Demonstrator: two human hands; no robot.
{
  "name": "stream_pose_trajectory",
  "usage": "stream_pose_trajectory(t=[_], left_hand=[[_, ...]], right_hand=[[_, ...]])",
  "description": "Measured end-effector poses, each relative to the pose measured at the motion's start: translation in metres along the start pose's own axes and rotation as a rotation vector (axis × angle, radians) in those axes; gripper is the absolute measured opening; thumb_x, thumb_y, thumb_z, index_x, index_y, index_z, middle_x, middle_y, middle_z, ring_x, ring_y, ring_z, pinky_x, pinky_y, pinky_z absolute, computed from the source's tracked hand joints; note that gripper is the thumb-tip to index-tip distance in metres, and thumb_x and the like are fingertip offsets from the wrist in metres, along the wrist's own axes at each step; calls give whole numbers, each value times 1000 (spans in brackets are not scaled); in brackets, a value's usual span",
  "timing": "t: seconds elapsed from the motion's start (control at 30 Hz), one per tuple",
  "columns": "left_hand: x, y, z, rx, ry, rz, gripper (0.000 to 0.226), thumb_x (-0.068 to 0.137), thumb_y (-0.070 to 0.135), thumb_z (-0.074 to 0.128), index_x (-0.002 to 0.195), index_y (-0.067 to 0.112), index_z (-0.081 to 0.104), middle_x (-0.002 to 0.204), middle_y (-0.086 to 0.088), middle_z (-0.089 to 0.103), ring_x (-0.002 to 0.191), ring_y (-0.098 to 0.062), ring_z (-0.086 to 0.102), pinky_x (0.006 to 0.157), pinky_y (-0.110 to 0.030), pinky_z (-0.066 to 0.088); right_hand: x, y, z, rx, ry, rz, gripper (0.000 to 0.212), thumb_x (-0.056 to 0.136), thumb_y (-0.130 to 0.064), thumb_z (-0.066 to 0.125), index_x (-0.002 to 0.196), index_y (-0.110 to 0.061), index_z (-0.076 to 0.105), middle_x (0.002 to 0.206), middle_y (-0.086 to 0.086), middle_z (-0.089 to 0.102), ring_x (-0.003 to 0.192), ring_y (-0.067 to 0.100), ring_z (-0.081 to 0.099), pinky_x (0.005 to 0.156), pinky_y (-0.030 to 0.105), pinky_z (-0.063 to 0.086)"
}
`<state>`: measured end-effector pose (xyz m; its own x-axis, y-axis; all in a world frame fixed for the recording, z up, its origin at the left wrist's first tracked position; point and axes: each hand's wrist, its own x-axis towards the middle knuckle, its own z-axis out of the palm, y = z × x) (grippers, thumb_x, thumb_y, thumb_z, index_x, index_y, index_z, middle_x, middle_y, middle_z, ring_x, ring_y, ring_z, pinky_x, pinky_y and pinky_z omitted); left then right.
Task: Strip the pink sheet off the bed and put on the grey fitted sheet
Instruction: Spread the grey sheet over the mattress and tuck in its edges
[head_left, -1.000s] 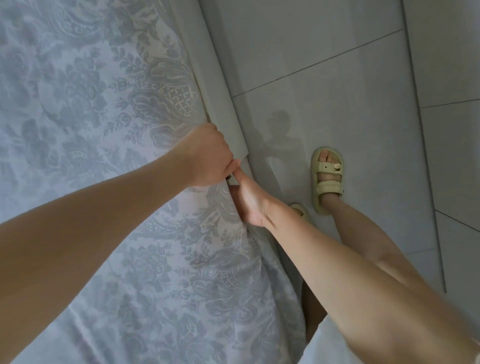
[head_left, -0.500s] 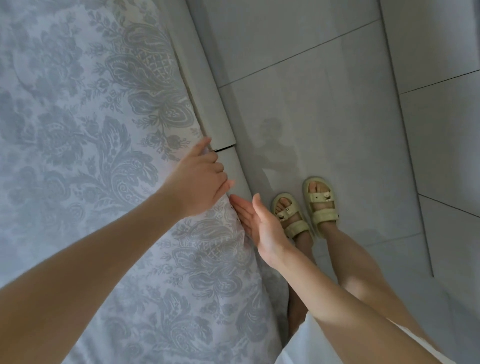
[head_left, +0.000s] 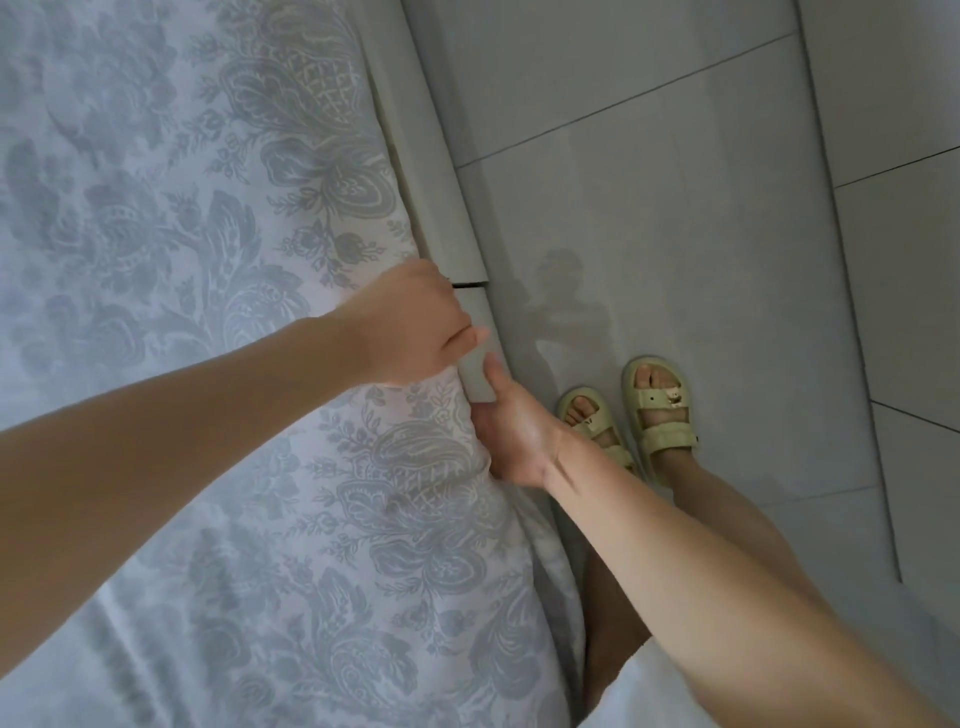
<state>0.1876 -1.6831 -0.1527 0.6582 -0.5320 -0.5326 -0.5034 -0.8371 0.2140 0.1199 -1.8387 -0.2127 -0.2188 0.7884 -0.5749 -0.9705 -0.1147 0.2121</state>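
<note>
The grey sheet (head_left: 208, 249), woven with a flower pattern, is spread over the bed and fills the left side of the view. Its edge is draped down the side of the mattress, next to the person's legs.

The left hand (head_left: 415, 325) is clenched at the edge of the sheet with the knuckles turned up. Whether cloth is caught inside it cannot be told. Just below it, the right hand (head_left: 514, 431) is closed round the sheet-covered edge. Its fingers are tucked out of sight beneath the edge, and its thumb is laid up against the pale bed frame (head_left: 447, 208). The two hands are nearly touching.

A seam between two panels of the frame is seen just beside the left hand. Pale yellow sandals (head_left: 660, 410) are worn on the feet, which are set on the grey tiled floor (head_left: 675, 234) close to the bed.
</note>
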Motion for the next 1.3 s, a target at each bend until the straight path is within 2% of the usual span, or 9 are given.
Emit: stream_pose_trajectory(t=[0.2,0.4,0.6,0.7,0.8,0.97,1.07,1.23,1.3], left_hand=[[-14,22,11,-60,170,54,58,95,37,23,59,14,61,56,3,58,62,-21,54,78,-34,48],[-20,61,27,79,-5,112,59,98,36,20,64,16,64,59,6,59,64,-15,53,78,-34,47],[-6,99,32,239,-300,19,61,102,36,9,59,17,48,58,4,48,65,-17,50,74,-31,39],[-9,122,39,260,-349,-34,57,103,36,9,61,16,42,55,3,42,58,-16,43,71,-31,36],[-10,135,37,302,-405,-120,47,102,38,10,84,17,47,57,1,39,54,-16,35,66,-31,30],[-9,134,26,302,-465,-178,47,103,37,10,110,18,52,60,1,36,53,-15,32,61,-29,33],[-14,134,23,252,-386,-177,52,101,41,7,85,18,51,59,1,41,53,-15,37,65,-30,37],[-37,142,40,47,-10,-29,72,93,48,4,66,16,62,60,2,57,66,-20,52,81,-37,44],[-49,155,49,60,-11,14,72,91,46,4,62,16,63,58,4,56,65,-19,51,83,-37,45]], right_hand=[[-33,49,-29,60,79,30,104,80,-82,5,138,-5,44,132,11,57,120,23,54,97,37,43],[-24,52,-21,-12,93,-35,93,87,-74,3,131,-9,52,120,7,65,112,18,59,95,32,44],[-65,105,-45,-10,446,-336,51,100,-49,26,116,-16,61,126,6,62,114,12,59,107,31,39],[-76,122,-51,-125,408,-369,42,103,-37,28,128,-15,54,136,4,54,122,11,53,112,33,33],[-79,123,-49,-207,366,-355,42,104,-26,26,138,-8,44,140,7,50,120,12,52,111,31,34],[-57,131,-48,-164,169,-234,64,97,-58,19,139,-16,45,139,5,52,128,18,49,113,37,33],[-30,138,-37,-128,107,-205,62,92,-68,18,125,-33,58,131,2,59,123,18,54,109,39,37],[-41,162,-63,60,86,-104,92,84,-78,8,134,-12,50,130,9,58,121,25,54,100,39,42],[-58,184,-76,123,85,-80,98,83,-79,7,132,-7,52,131,15,58,121,27,55,100,40,43]])
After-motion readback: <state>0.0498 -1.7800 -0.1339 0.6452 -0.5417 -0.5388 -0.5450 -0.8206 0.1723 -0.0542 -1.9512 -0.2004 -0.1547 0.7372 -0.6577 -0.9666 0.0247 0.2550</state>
